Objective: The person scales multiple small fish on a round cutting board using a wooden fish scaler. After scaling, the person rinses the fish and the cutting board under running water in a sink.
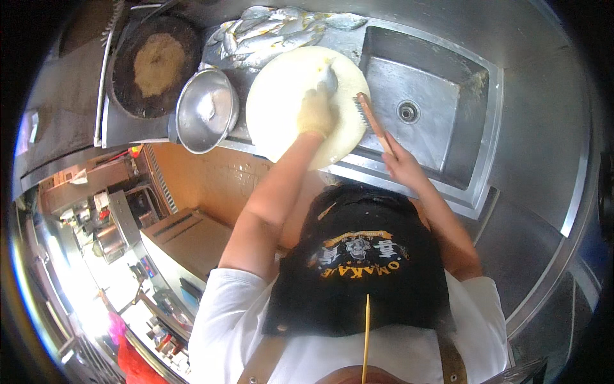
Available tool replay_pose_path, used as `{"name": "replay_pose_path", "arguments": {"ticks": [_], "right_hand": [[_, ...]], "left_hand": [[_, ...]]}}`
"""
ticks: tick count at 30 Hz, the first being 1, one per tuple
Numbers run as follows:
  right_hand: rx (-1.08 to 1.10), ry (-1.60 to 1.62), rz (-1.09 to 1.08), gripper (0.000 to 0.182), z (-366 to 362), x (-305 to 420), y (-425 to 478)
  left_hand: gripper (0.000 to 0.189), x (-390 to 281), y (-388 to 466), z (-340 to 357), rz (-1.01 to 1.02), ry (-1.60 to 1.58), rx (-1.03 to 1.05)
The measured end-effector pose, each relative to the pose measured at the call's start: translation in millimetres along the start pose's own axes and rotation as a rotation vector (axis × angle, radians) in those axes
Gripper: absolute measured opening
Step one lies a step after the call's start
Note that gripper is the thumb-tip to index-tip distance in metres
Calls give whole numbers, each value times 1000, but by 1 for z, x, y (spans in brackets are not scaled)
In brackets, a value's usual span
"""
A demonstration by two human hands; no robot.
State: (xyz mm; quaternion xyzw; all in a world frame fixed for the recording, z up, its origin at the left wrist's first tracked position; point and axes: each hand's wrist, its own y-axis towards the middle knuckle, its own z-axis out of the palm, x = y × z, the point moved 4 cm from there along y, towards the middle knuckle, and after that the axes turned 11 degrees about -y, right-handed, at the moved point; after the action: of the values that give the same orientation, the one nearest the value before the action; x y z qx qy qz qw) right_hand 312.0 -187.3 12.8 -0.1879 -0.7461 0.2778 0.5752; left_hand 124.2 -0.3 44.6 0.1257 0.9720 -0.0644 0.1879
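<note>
On the round white cutting board (278, 105) lies one small silvery fish (328, 78) with a yellowish end pointing away from me. My left hand (316, 113), in a pale yellowish glove, presses on it and covers its near part. A wooden-handled bristle brush (371, 117) is in my bare right hand (403, 163), held by the near end of its handle. Its dark bristles face left, over the board's right edge, apart from the fish. Behind the board a pile of similar fish (273, 36) lies on the steel counter.
A steel sink (417, 139) with a round drain (408, 111) adjoins the board on the right. Left of the board stands a steel bowl (201, 117) holding something whitish. Beyond it is a dark round pan (127, 91) with tan matter inside. A cardboard box (192, 240) sits below left.
</note>
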Motion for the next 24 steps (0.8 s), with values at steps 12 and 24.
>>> {"name": "replay_pose_path", "arguments": {"ticks": [12, 24], "right_hand": [[-167, -106, -213, 65, 26, -31, 32], [-277, -759, -274, 65, 56, 79, 107]], "left_hand": [[27, 166, 54, 74, -170, -933, -151], [45, 103, 12, 35, -582, -702, 120]]}}
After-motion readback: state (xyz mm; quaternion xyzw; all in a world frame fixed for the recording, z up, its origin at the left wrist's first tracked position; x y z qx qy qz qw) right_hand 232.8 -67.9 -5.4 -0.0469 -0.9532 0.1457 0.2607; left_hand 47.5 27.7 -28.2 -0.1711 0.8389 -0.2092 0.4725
